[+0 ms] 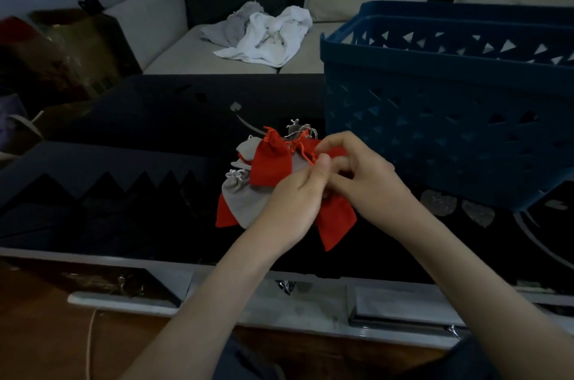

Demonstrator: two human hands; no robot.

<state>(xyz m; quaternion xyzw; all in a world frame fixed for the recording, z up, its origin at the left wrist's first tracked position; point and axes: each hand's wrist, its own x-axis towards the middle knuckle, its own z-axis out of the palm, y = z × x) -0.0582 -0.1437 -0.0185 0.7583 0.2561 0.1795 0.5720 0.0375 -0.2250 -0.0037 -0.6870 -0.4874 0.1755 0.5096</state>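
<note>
A heap of small red and grey drawstring pouches (248, 196) lies on a black cloth (139, 162) in the middle of the view. One red pouch (270, 162) stands out on top of the heap. My left hand (298, 196) and my right hand (360, 174) meet over the right side of the heap. Both pinch a red pouch (337, 218) near its mouth, where its red drawstring (306, 153) loops out above my fingers. Most of that pouch's top is hidden by my fingers.
A dark blue plastic basket (450, 118) with triangular holes stands just right of my hands. Behind the cloth is a light sofa with crumpled white and grey towels (264, 34). A brown bag (71, 50) sits at the far left. A white table edge (279, 292) runs along the front.
</note>
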